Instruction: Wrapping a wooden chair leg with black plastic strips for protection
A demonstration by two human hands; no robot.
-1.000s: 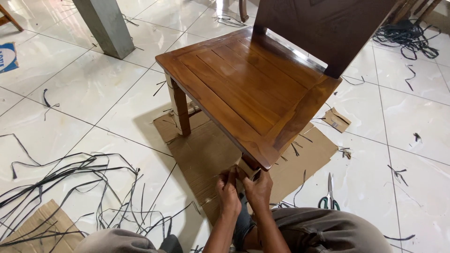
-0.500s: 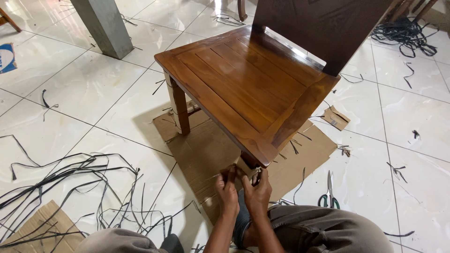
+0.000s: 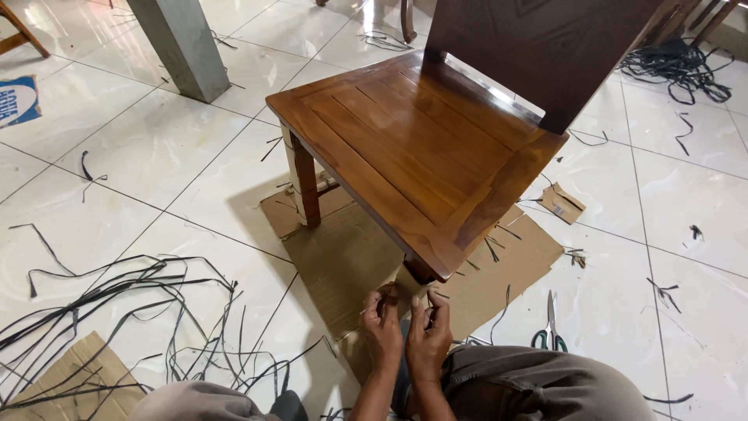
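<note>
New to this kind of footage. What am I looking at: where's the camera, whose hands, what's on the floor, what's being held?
There is no machine here. One camera sits on a person's head and looks down, so the two bare hands at the bottom are the wearer's own. The left hand and right hand pinch a piece of cardboard wrap at the near leg of a wooden chair. The chair stands on a flat cardboard sheet laid on a white tiled floor. Loose black straps lie at the left, green-handled scissors at the right. A grey pillar stands at upper left.
</note>
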